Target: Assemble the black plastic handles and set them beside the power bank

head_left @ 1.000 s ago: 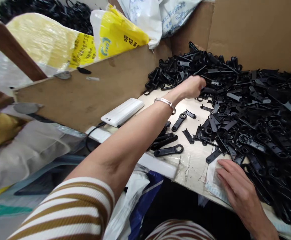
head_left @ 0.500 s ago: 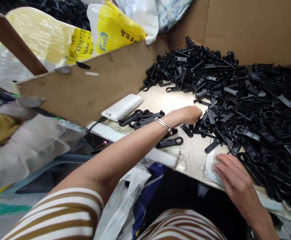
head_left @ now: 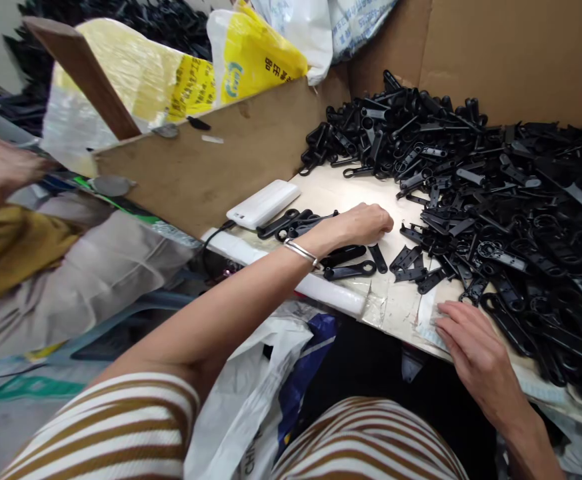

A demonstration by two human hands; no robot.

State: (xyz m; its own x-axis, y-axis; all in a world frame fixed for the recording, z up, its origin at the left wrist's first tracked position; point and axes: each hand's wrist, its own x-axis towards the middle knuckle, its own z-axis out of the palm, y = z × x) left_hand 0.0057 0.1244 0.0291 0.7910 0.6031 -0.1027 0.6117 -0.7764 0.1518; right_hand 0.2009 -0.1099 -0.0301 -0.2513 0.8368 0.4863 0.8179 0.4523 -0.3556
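My left hand (head_left: 371, 223) reaches over the pale table top with its fingers curled in; what they hold, if anything, is hidden. Just below it lie a short flat black plastic piece (head_left: 378, 259) and a longer black ring-ended lever (head_left: 351, 270). To its right a few small flat black plates (head_left: 408, 260) lie loose by the edge of a large heap of black plastic parts (head_left: 471, 173). My right hand (head_left: 475, 343) rests at the table's front edge, fingers stretched out, beside a strip of clear tape. I see nothing in it.
A white power bank (head_left: 264, 203) with a black cable lies against a cardboard side wall (head_left: 211, 173). More black ring-ended levers (head_left: 278, 225) sit in front of it. Yellow and white plastic bags (head_left: 261, 57) stand behind that wall. Another person's hand (head_left: 1, 173) shows at the far left.
My left hand has drawn back left, away from the heap. Several small plates now lie apart near the heap's edge. My right hand stays at the table edge. Another person's hand has appeared at left.
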